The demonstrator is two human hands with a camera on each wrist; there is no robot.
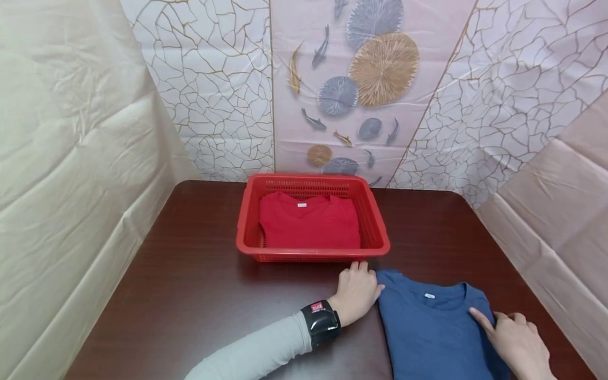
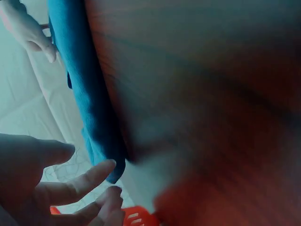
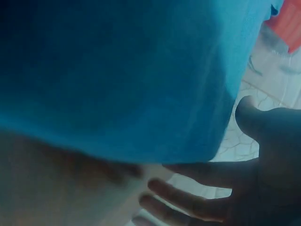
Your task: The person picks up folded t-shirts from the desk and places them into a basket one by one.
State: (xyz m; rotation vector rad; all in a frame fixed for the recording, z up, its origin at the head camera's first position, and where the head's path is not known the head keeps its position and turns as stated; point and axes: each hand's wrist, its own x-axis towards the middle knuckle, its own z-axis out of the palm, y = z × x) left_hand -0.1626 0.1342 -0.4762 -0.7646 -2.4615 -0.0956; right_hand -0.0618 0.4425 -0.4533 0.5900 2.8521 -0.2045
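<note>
A folded blue T-shirt (image 1: 434, 327) lies on the table with its neckline toward the back and a small white label at the collar. My left hand (image 1: 356, 293) is at its left shoulder corner, fingers extended; in the left wrist view the fingertips (image 2: 106, 167) are close against the shirt's edge (image 2: 91, 94). On the other side my right hand (image 1: 518, 343) is by the right edge, thumb over the cloth. The right wrist view has the thumb apart from the index finger (image 3: 211, 173), which reaches along the shirt's lower edge (image 3: 188, 146). Neither hand visibly pinches the fabric.
A red perforated plastic basket (image 1: 313, 254) stands at the back middle of the dark wooden table (image 1: 190, 295). Inside lies a folded red T-shirt (image 1: 311, 224). Patterned cloth (image 1: 214, 79) hangs behind, and pale cloth (image 1: 81, 211) hangs along the sides.
</note>
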